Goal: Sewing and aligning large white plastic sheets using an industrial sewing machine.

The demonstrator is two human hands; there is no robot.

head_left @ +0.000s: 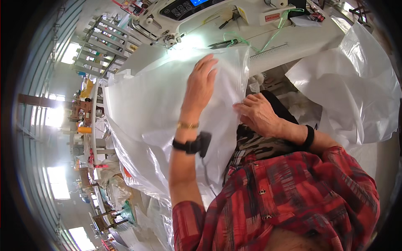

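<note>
A large white, partly see-through plastic sheet (159, 100) spreads from the sewing machine (169, 39) down over my lap. My left hand (201, 85) lies on it with the fingers stretched toward the bright light under the machine head. At the sheet's right edge, my right hand (257, 113) has its fingers curled in a pinch on the plastic. The fold under those fingertips is partly hidden. Beyond the sheet's far edge, a pair of thread snips (222, 44) rests on the machine table (272, 54).
Green string (274, 35) trails across the table beside a printed ruler scale (270, 50). More white plastic sheeting (351, 83) is heaped at the right. Grey slatted racking (106, 42) stands at the far left, with an orange thread cone (84, 130) below it.
</note>
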